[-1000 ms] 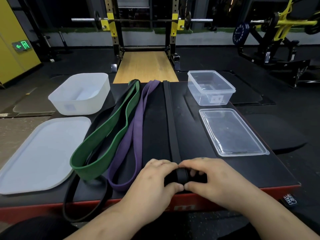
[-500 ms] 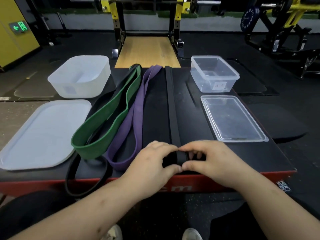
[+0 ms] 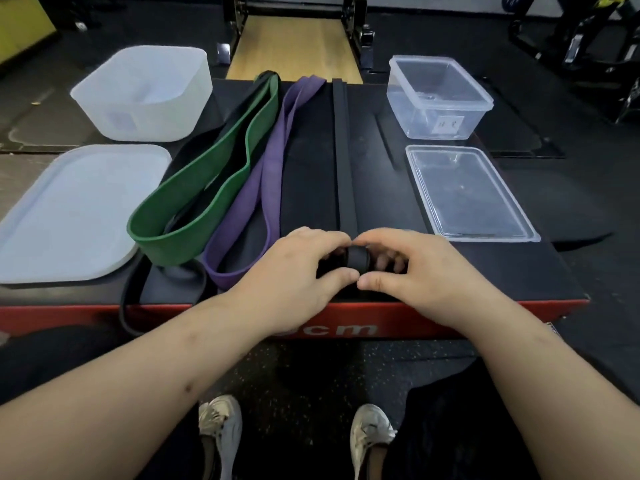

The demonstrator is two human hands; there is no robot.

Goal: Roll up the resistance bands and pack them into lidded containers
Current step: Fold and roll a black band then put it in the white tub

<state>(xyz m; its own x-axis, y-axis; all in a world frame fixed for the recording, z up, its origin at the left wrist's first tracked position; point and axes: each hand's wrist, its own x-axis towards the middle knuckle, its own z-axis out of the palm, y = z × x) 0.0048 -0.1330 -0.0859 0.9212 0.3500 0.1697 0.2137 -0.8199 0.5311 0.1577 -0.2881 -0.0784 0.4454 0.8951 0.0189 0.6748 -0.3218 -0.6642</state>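
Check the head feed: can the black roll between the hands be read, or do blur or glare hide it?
Head view: centre sharp, the roll of the black band readable between left hand and right hand, but low contrast against the black platform top; head view: mild sheen on the clear lid, no harsh glare; head view: edges bowed by the wide lens, far corners smeared.
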